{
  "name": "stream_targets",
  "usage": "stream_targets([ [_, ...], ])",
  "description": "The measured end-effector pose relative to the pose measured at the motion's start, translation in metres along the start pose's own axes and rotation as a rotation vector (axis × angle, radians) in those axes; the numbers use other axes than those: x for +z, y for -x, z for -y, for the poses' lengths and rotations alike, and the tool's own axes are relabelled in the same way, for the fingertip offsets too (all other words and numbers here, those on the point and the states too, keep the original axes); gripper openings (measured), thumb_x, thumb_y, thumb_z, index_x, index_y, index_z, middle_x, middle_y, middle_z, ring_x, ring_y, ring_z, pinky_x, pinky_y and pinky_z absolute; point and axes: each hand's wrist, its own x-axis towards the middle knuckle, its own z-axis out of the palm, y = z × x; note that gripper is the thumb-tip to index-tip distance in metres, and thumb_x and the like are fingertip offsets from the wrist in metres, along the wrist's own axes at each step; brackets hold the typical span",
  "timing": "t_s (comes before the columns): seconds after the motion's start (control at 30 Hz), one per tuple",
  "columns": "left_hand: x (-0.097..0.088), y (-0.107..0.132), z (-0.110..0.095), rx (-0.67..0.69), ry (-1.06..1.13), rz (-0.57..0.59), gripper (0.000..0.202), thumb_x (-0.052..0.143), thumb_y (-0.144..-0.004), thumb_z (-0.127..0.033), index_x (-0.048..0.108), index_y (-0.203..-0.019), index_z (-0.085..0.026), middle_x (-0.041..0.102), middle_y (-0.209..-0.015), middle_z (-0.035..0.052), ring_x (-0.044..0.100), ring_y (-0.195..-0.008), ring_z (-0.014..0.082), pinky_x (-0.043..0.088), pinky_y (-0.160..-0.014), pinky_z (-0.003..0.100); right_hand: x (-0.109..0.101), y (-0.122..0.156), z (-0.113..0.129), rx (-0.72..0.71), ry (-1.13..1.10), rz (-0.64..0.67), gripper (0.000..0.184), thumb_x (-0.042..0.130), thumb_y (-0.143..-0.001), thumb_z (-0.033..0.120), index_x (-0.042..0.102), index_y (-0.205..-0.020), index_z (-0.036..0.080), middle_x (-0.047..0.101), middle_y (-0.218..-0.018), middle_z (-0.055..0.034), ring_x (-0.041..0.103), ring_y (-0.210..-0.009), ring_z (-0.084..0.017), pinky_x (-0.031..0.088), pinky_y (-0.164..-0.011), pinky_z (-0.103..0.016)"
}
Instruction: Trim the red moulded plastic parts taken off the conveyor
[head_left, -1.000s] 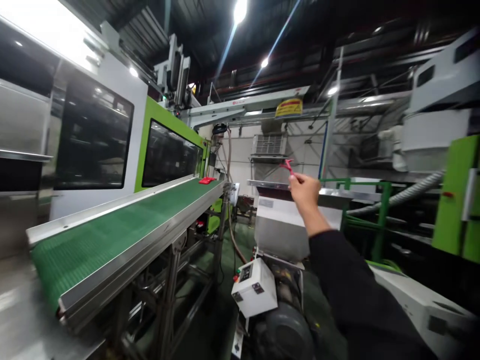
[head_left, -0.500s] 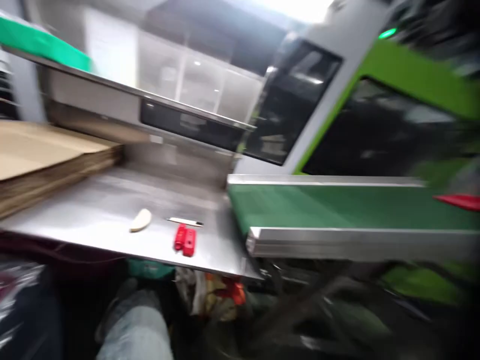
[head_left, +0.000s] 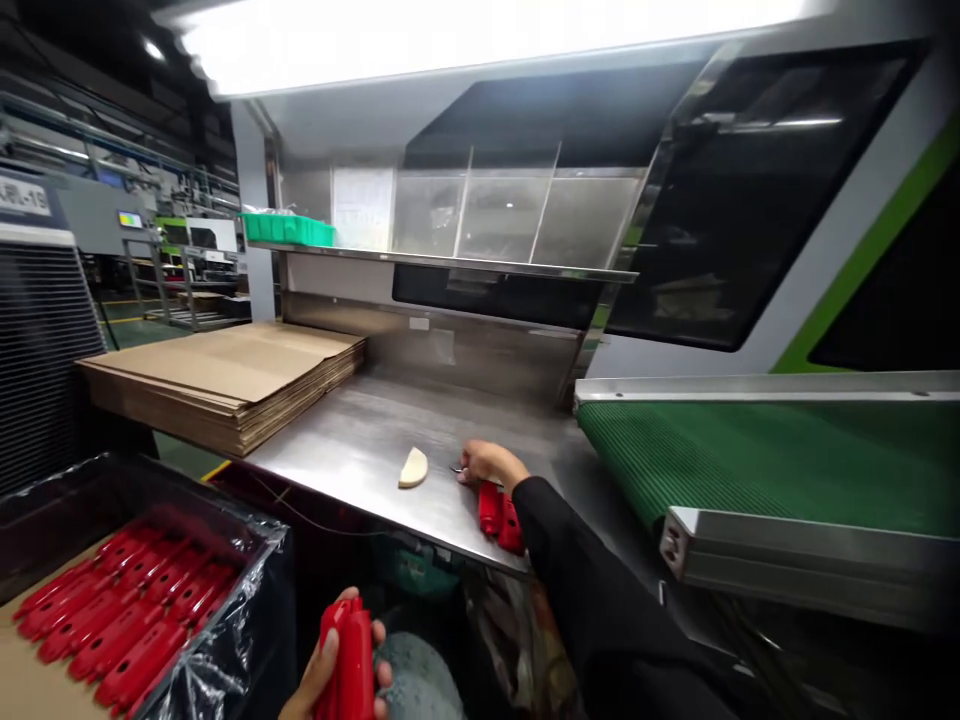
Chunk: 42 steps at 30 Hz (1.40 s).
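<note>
My left hand (head_left: 330, 670) is low at the bottom edge, closed around a pair of red plastic parts (head_left: 351, 655) held upright. My right hand (head_left: 487, 462) reaches out over the steel worktable (head_left: 360, 440), fingers curled down on a thin knife-like tool (head_left: 457, 468) that is mostly hidden under them. Two more red plastic parts (head_left: 501, 515) lie on the table just beside my right wrist. A small cream-coloured piece (head_left: 413, 467) lies to the left of that hand.
A plastic-lined black bin (head_left: 112, 610) at lower left holds several red parts. A stack of flat cardboard (head_left: 225, 375) lies on the table's left. A green conveyor belt (head_left: 765, 460) runs off right. A green tray (head_left: 289, 229) sits on the shelf above.
The view swung from the conveyor's far end round to the worktable. My right hand, earlier raised with a small red piece, is now down on the table; my left hand has come into view.
</note>
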Motion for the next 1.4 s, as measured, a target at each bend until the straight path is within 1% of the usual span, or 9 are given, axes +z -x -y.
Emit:
stream_targets([
  [0.13,0.019,-0.002,0.001,0.032,0.138,-0.122,0.048,0.065,-0.085,-0.016,0.055,-0.13,-0.03,0.073,-0.093,0.0075,0.068,-0.074,0.0169,0.054,-0.064,0.028,0.005,0.001,-0.01,0.045,0.097,0.025,0.027,0.059,-0.09,0.039,0.061,-0.101,0.015,0.064,-0.097,-0.0034,0.062,-0.083,-0.015,0.054,-0.074,-0.034],
  [0.23,0.041,-0.003,-0.006,-0.002,0.281,-0.158,0.031,0.058,-0.09,-0.015,0.059,-0.121,-0.016,0.07,-0.092,0.0117,0.067,-0.078,0.0195,0.054,-0.068,0.032,-0.006,0.027,-0.007,0.018,0.098,-0.135,0.028,0.052,-0.094,0.038,0.057,-0.11,0.015,0.063,-0.1,-0.0046,0.062,-0.089,-0.018,0.052,-0.082,-0.041],
  [0.33,0.058,-0.004,-0.011,-0.028,0.367,-0.179,0.02,0.056,-0.09,-0.014,0.065,-0.107,-0.01,0.068,-0.089,0.0127,0.065,-0.078,0.0207,0.053,-0.071,0.035,-0.015,0.086,0.014,-0.098,0.026,-0.245,0.031,0.034,-0.1,0.035,0.053,-0.115,0.014,0.063,-0.095,-0.0058,0.062,-0.088,-0.018,0.051,-0.084,-0.041],
  [0.43,0.068,-0.001,-0.011,-0.039,0.371,-0.182,0.018,0.056,-0.089,-0.014,0.068,-0.101,-0.007,0.067,-0.085,0.013,0.062,-0.073,0.0187,0.051,-0.065,0.031,-0.008,0.168,0.045,-0.366,-0.088,-0.088,0.031,0.036,-0.099,0.044,0.055,-0.115,0.025,0.067,-0.102,-0.0012,0.064,-0.095,-0.013,0.052,-0.084,-0.025],
  [0.53,0.075,0.005,-0.008,-0.091,0.368,-0.221,0.018,0.056,-0.09,-0.017,0.07,-0.094,-0.007,0.068,-0.081,0.0111,0.061,-0.067,0.0168,0.052,-0.064,0.03,0.008,0.23,0.068,-0.583,-0.132,-0.063,0.04,0.042,-0.096,0.049,0.05,-0.126,0.023,0.067,-0.091,-0.002,0.066,-0.077,-0.012,0.053,-0.063,-0.021],
  [0.6,0.08,0.009,-0.004,-0.164,0.362,-0.296,0.021,0.055,-0.091,-0.019,0.072,-0.088,-0.008,0.07,-0.077,0.0103,0.063,-0.066,0.0176,0.054,-0.064,0.031,0.019,0.249,0.074,-0.633,-0.117,-0.133,0.051,0.044,-0.094,0.054,0.051,-0.125,0.014,0.064,-0.079,-0.0037,0.061,-0.062,-0.013,0.047,-0.048,-0.022],
  [0.83,0.081,0.023,0.009,-0.281,0.419,-0.26,0.017,0.063,-0.085,-0.02,0.077,-0.088,-0.012,0.075,-0.078,0.0109,0.07,-0.081,0.0256,0.057,-0.077,0.038,0.03,0.256,0.077,-0.633,-0.112,-0.223,0.047,0.047,-0.092,0.054,0.064,-0.099,0.01,0.057,-0.063,-0.0017,0.049,-0.048,-0.012,0.038,-0.04,-0.025],
  [1.03,0.077,0.034,0.003,-0.325,0.417,0.002,0.017,0.07,-0.08,-0.018,0.077,-0.094,-0.012,0.076,-0.089,0.0127,0.071,-0.089,0.0207,0.055,-0.083,0.028,0.027,0.261,0.084,-0.653,-0.022,-0.289,0.058,0.04,-0.092,0.061,0.067,-0.106,0.011,0.056,-0.06,-0.0005,0.052,-0.047,-0.012,0.04,-0.041,-0.024],
  [1.4,0.077,0.047,-0.011,-0.408,0.444,0.195,0.025,0.054,-0.093,-0.022,0.073,-0.104,-0.01,0.074,-0.11,0.0105,0.062,-0.115,0.0162,0.045,-0.099,0.021,0.026,0.271,0.086,-0.661,0.01,-0.23,0.057,0.028,-0.097,0.056,0.059,-0.122,0.015,0.058,-0.067,-0.0016,0.057,-0.056,-0.014,0.045,-0.05,-0.026],
])
